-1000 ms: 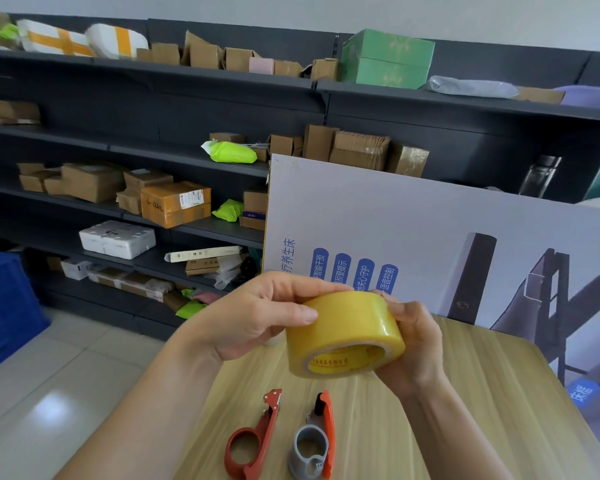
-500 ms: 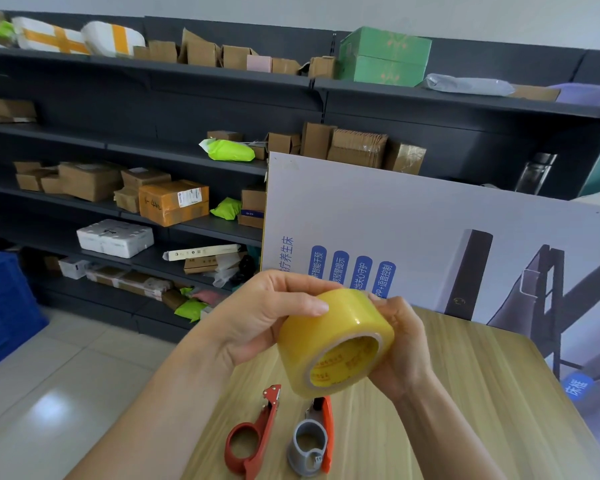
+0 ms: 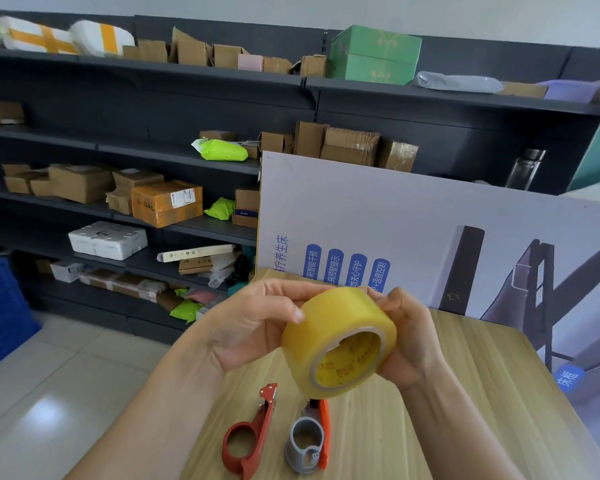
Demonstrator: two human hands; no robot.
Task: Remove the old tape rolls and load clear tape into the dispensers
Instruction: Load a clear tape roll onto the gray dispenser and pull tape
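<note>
Tape roll [image 3: 338, 344] up off the bench [image 3: 465, 410], clamped between both hands: left hand [image 3: 253, 327] thumb on the outer wrap, right hand [image 3: 409, 341] cupping the far side. Red dispenser [image 3: 246, 441] and grey-hub dispenser [image 3: 309, 441] lie beneath, bare. Suggest finding the free end by nail before seating.

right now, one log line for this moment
tape roll: held over table | left hand: grips roll | right hand: grips roll | red dispenser, grey dispenser: on table, empty
</note>
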